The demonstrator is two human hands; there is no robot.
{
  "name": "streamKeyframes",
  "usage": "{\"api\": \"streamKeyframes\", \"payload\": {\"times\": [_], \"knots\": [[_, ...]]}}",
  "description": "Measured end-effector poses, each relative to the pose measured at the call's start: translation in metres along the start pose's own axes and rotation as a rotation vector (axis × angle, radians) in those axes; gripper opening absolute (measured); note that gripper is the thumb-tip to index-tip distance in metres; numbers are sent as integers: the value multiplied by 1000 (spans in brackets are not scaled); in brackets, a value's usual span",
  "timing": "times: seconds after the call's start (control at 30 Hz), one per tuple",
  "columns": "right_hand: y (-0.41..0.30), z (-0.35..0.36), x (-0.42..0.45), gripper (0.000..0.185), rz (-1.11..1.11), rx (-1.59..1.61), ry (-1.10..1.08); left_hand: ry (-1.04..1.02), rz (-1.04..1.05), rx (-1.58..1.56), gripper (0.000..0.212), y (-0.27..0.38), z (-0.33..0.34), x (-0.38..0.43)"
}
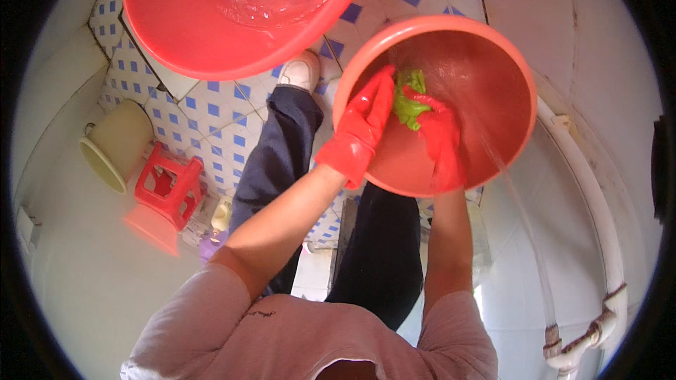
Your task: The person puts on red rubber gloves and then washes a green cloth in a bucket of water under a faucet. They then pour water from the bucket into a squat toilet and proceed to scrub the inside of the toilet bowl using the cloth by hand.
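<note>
Both my hands wear red rubber gloves and reach into a reddish-orange plastic basin. Bright green wet cloth or leafy stuff lies between them; which it is I cannot tell. My left hand is at its left side, fingers straight and pointing up, palm turned toward it. My right hand has its fingers on the green material from the right, gripping it. A stream of water runs from the pipe at lower right into this basin.
A larger red basin with moving water stands at the upper left. On the left are a pale yellow bucket tipped over, a red plastic stool and a bottle. White pipes run along the right wall. The floor is tiled.
</note>
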State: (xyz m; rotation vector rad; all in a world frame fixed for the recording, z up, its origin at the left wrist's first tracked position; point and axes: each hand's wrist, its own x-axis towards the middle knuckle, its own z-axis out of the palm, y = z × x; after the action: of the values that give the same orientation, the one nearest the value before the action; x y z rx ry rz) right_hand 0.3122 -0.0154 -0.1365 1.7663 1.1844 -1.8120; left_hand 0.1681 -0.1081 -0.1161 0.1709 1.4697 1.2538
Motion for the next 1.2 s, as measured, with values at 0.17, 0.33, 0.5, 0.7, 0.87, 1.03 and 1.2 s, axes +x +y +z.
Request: {"api": "streamKeyframes", "payload": {"times": [0.17, 0.33, 0.5, 0.7, 0.87, 1.03, 1.2], "knots": [[-29, 18, -128, 31, -624, -155, 220, -131, -185, -78, 55, 5, 8, 2], [-66, 38, -156, 23, -370, -366, 228, -100, -726, -468, 63, 47, 39, -21], [-7, 68, -119, 29, -447, -436, 553, -191, -821, -770, 58, 4, 28, -27], [0, 71, -97, 29, -315, -379, 392, 77, -740, -672, 34, -22, 33, -40], [-7, 66, -89, 29, -234, -456, 312, 151, -763, -782, 26, 3, 37, -43], [11, 69, -65, 35, -181, -330, 412, 185, -759, -620, 23, -8, 33, -33], [60, 8, 12, 33, -116, 520, 296, 252, -372, -170, 41, -16, 18, -4]]}}
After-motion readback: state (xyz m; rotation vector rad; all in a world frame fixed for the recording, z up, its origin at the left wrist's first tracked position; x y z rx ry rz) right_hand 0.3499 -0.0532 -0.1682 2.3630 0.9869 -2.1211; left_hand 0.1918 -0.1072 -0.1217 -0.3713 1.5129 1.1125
